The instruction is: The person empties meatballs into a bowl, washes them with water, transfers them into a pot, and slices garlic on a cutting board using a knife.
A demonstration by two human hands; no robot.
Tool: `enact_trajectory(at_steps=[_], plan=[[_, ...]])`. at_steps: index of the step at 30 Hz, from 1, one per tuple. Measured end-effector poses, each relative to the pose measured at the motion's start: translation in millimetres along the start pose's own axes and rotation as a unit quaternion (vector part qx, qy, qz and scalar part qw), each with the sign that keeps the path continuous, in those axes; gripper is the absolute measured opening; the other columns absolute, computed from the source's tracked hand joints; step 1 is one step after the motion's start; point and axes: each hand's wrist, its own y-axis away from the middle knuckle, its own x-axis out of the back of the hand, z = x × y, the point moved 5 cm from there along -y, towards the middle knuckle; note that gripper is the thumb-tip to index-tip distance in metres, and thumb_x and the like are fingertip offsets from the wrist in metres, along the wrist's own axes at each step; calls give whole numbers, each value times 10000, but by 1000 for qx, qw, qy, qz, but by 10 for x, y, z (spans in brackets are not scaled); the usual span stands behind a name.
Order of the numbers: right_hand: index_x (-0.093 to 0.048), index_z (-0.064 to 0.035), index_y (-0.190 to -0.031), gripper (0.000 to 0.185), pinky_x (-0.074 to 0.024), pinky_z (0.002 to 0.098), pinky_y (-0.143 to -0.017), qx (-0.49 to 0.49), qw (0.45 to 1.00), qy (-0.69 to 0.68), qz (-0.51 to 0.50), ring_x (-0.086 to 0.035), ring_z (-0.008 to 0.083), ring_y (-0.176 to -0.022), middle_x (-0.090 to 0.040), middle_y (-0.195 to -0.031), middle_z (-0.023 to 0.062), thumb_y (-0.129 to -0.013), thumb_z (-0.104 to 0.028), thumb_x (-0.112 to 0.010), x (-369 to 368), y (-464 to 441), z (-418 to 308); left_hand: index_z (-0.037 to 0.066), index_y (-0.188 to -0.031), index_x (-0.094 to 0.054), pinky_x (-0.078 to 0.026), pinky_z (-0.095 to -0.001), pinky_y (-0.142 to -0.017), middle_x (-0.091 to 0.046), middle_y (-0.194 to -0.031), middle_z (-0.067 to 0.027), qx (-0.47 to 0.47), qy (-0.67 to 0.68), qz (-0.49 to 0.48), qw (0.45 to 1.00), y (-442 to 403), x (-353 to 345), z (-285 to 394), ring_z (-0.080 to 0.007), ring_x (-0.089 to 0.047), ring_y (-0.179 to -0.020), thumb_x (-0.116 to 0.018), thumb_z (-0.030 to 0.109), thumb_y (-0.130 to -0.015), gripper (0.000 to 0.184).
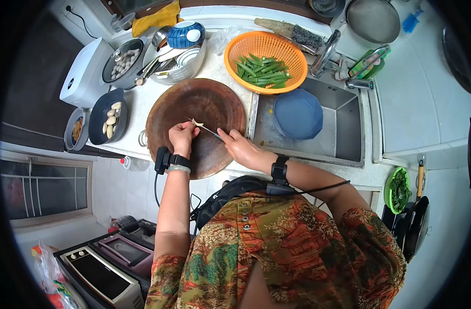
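Observation:
A round brown wooden chopping board (163, 110) lies on the counter, and both hands are over it. Between its fingertips my left hand (181, 138) pinches a small pale yellowish piece (197, 123) that looks like a peeled sliver; its kind is too small to tell. My right hand (245, 150) is closed around a knife (212, 133). The thin blade points up and left, its tip at the pale piece. The knife's handle is mostly hidden in my right palm.
Right of the board is a steel sink (343, 134) holding a blue basin (297, 114). An orange colander (297, 54) of green okra stands behind. On the left are a dark bowl (97, 123) of pale oval pieces, a grey pot (110, 77) and a dish rack (168, 76).

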Motion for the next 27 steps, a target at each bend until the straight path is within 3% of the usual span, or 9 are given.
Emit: enact_trajectory(at_steps=[2, 9, 18, 22, 27], plan=[[-271, 32, -1423, 567, -468, 406, -801, -7, 998, 44, -45, -567, 368, -905, -465, -1018, 238, -878, 39, -428, -13, 6, -44, -74, -881, -607, -574, -233, -619, -651, -807, -109, 5, 10, 2, 1000, 3, -4, -9, -168, -655, -661, -606, -18, -861, 59], [-242, 51, -1424, 629, -488, 413, -839, -2, 994, 97, -55, -595, 400, -941, -474, -1057, 255, -822, 68, -424, 30, 1, -68, -74, -887, -607, -575, -233, -625, -646, -812, -107, 1, 28, 15, 999, 30, -13, -8, -168, -654, -667, -605, -39, -854, 48], [-248, 106, -1395, 619, -532, 406, -778, 11, 986, 148, -71, -631, 397, -897, -489, -1118, 292, -810, 44, -443, 100, -33, -187, -95, -879, -607, -574, -235, -592, -639, -815, -115, 4, 45, 26, 999, 8, -6, -24, -170, -647, -652, -631, -49, -834, 69], [-259, 125, -1381, 600, -542, 410, -757, 37, 982, 175, -56, -647, 386, -859, -516, -1085, 284, -819, 26, -444, 43, -67, -112, -83, -904, -595, -581, -250, -648, -644, -833, -125, 4, 39, 22, 999, 22, -12, -26, -187, -658, -686, -594, -55, -849, 62], [-292, 146, -1358, 579, -553, 397, -717, 77, 980, 183, -14, -656, 371, -833, -543, -1026, 269, -814, 23, -449, 44, -113, -93, -92, -870, -606, -574, -241, -596, -641, -813, -118, 5, 57, 34, 998, 26, -14, -33, -173, -648, -653, -624, -47, -839, 58]])
